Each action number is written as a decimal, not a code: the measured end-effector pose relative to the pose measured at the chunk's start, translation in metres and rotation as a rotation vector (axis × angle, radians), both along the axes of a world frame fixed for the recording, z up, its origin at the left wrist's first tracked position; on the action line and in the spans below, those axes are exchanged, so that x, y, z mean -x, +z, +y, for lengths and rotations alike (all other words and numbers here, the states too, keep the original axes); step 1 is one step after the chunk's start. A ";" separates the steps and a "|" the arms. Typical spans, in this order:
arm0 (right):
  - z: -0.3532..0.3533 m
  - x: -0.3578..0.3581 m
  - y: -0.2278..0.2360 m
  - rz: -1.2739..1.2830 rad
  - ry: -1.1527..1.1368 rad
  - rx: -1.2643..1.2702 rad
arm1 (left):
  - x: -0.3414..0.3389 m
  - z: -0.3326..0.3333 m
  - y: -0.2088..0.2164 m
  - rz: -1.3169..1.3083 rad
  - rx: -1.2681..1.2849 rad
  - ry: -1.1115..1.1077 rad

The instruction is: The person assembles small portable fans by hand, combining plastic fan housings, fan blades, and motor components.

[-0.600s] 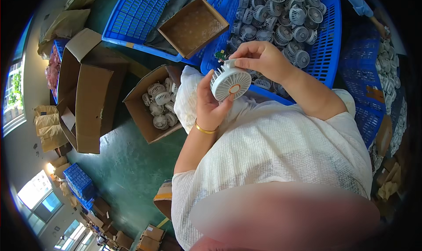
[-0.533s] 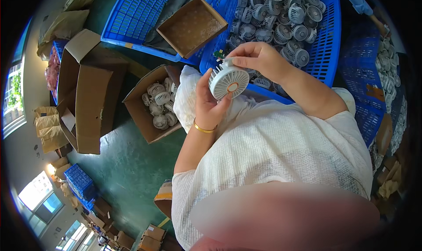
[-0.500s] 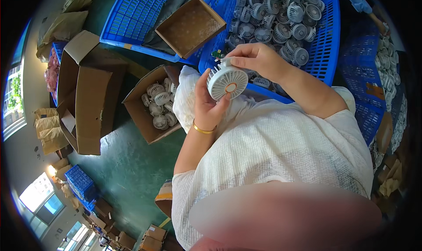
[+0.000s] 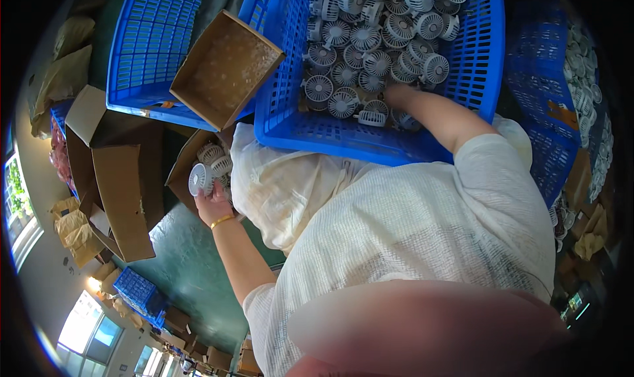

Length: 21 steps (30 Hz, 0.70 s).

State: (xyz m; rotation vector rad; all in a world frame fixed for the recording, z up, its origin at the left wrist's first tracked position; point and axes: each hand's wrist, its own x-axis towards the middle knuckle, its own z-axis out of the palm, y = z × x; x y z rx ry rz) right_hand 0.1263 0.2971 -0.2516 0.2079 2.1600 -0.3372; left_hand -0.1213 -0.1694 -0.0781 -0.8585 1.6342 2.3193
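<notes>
White fan head: a round, pale drum with thin radial slats across its face and a slightly darker centre [image 4: 201, 180]; it was tilted, its slatted face turned toward the camera.
Its place: at the near side of the small carton [image 4: 185, 157], beside the white fan heads [image 4: 215, 159] lying in it.
Left hand: the fingers [image 4: 218, 190] were bent partway around the fan head, holding it by its lower edge; a gold bangle [image 4: 222, 221] circled the wrist of the left hand [image 4: 214, 208].
Right hand: reached into the large blue basket [image 4: 330, 151], down among the grey fan heads [image 4: 377, 63]; the fingers of the right hand [image 4: 399, 97] were hidden, so their spread and any grip could not be told.
White bag: crumpled [image 4: 284, 185], it stood between the carton and the basket, covering part of the carton's side.
Shallow cardboard box: sat tilted [image 4: 228, 60] against the large basket, just beyond the carton, with a second blue basket [image 4: 155, 46] behind it.
Tall open carton: stood left of the small one [image 4: 117, 192], over a green floor [image 4: 205, 284].
</notes>
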 end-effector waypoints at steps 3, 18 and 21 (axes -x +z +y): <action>0.008 -0.042 -0.101 0.258 -0.296 -0.177 | 0.024 0.027 -0.003 -0.296 0.228 0.071; -0.001 -0.043 -0.054 0.218 -0.738 -0.260 | -0.091 0.151 0.092 0.832 1.127 -0.919; -0.013 -0.019 -0.070 0.154 -0.602 -0.147 | -0.096 0.138 0.092 0.826 1.109 -0.913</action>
